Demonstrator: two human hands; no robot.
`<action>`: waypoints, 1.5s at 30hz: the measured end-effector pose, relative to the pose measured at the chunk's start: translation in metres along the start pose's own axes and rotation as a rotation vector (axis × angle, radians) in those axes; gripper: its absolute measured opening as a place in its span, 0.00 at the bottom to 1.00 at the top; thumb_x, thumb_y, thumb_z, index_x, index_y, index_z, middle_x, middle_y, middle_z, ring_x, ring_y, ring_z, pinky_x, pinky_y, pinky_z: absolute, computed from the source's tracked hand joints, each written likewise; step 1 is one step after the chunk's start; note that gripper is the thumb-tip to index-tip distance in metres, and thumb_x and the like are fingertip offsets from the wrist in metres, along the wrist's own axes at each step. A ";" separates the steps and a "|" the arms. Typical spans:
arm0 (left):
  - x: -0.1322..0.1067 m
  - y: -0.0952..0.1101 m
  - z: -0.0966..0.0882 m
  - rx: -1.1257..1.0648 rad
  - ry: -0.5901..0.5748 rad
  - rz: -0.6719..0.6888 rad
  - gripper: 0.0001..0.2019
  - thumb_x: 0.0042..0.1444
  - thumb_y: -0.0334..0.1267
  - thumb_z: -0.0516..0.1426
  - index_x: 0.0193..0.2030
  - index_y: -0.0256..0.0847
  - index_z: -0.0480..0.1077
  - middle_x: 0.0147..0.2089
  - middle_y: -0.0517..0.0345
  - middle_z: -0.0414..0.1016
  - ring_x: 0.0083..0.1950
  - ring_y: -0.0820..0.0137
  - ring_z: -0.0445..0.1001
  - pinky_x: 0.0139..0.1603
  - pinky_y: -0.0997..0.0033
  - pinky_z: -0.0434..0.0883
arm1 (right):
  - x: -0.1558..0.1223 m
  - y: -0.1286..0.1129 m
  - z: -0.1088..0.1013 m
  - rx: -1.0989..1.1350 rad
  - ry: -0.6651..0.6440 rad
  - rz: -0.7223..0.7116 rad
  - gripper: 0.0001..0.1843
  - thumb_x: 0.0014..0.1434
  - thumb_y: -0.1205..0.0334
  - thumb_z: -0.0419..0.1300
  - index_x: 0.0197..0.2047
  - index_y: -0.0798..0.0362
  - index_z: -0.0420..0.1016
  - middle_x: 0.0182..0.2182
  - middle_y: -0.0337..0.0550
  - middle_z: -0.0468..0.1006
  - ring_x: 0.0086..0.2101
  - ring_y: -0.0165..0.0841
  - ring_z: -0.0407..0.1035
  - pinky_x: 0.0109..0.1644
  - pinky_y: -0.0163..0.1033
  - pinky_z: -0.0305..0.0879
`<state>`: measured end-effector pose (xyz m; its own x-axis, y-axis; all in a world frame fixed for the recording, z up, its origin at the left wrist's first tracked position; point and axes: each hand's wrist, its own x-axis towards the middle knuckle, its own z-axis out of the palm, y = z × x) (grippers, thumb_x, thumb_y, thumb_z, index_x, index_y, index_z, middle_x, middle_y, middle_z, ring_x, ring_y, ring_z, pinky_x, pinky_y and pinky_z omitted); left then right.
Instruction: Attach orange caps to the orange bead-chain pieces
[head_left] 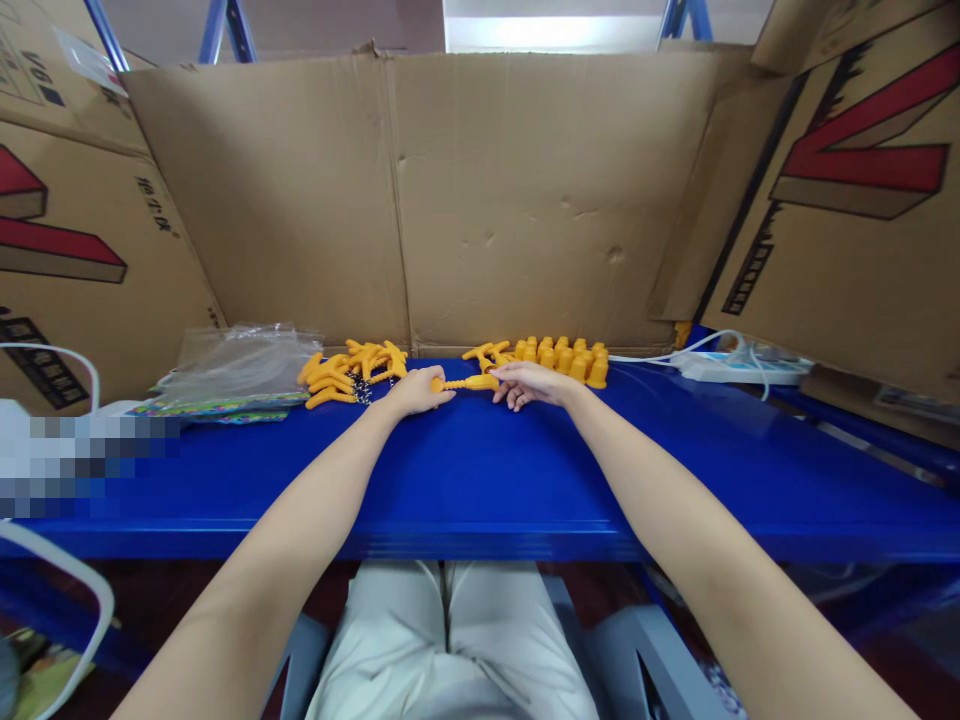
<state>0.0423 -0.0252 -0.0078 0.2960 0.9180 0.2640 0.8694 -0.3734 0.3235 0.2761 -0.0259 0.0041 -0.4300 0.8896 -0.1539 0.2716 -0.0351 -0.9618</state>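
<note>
My left hand (423, 390) is closed round one end of a yellow plastic piece with a ribbed shaft (456, 385). The shaft lies level and reaches to the right, widening into a smooth yellow end (481, 382). My right hand (529, 384) pinches that end between thumb and forefinger, its other fingers loosely curled. Left of my left hand lies a pile of yellow branched handles (330, 382), with small black and white bits among them. Just behind my right hand are a few loose yellow branched pieces (487, 353) and several yellow cup-shaped pieces (562, 355) standing in rows.
Clear plastic bags (240, 365) are stacked at the left of the blue table (480, 480). A white power strip (742, 367) with cables lies at the right. Cardboard walls (525, 200) enclose the back and sides. A blurred patch covers the left edge.
</note>
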 end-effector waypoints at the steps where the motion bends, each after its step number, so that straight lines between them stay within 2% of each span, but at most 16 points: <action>1: 0.000 0.000 0.000 0.003 0.003 0.001 0.11 0.49 0.47 0.58 0.32 0.44 0.64 0.25 0.62 0.72 0.32 0.66 0.71 0.33 0.71 0.61 | -0.001 0.000 0.000 0.004 -0.003 -0.001 0.09 0.64 0.58 0.56 0.40 0.55 0.66 0.27 0.45 0.79 0.19 0.26 0.68 0.21 0.29 0.66; 9: 0.000 -0.001 0.001 -0.028 -0.012 0.011 0.11 0.49 0.48 0.58 0.32 0.44 0.62 0.24 0.63 0.71 0.31 0.67 0.71 0.33 0.71 0.60 | -0.003 0.001 0.000 0.028 -0.010 -0.005 0.05 0.62 0.63 0.58 0.40 0.54 0.66 0.26 0.41 0.79 0.20 0.25 0.69 0.23 0.28 0.68; 24: 0.001 -0.003 0.001 -0.047 -0.014 0.032 0.11 0.50 0.47 0.57 0.30 0.44 0.62 0.23 0.63 0.72 0.30 0.67 0.71 0.32 0.71 0.60 | -0.004 -0.001 0.001 0.025 0.011 0.011 0.06 0.62 0.62 0.59 0.37 0.55 0.68 0.26 0.42 0.79 0.19 0.24 0.69 0.23 0.29 0.68; 31: 0.000 -0.003 0.002 -0.043 0.002 0.037 0.11 0.50 0.48 0.57 0.30 0.44 0.62 0.23 0.64 0.72 0.30 0.68 0.71 0.33 0.72 0.60 | -0.003 -0.002 0.002 0.002 0.011 0.023 0.11 0.63 0.58 0.58 0.32 0.56 0.69 0.23 0.42 0.78 0.17 0.23 0.67 0.21 0.27 0.66; 37: 0.001 -0.003 0.002 -0.030 0.013 0.036 0.11 0.49 0.48 0.57 0.31 0.44 0.63 0.23 0.64 0.71 0.30 0.67 0.70 0.33 0.71 0.60 | -0.004 -0.003 0.005 -0.003 0.026 0.038 0.13 0.65 0.58 0.55 0.31 0.57 0.68 0.21 0.42 0.77 0.16 0.23 0.66 0.20 0.27 0.66; 45: 0.002 -0.005 0.004 0.003 0.026 0.049 0.12 0.50 0.49 0.57 0.31 0.44 0.63 0.25 0.62 0.72 0.31 0.67 0.71 0.33 0.71 0.60 | 0.002 0.001 0.002 -0.014 0.013 0.017 0.18 0.64 0.51 0.55 0.29 0.56 0.68 0.20 0.42 0.76 0.15 0.23 0.65 0.19 0.27 0.64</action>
<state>0.0404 -0.0211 -0.0120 0.3274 0.8950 0.3030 0.8553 -0.4170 0.3074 0.2738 -0.0254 0.0024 -0.4141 0.8948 -0.1669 0.2909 -0.0436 -0.9558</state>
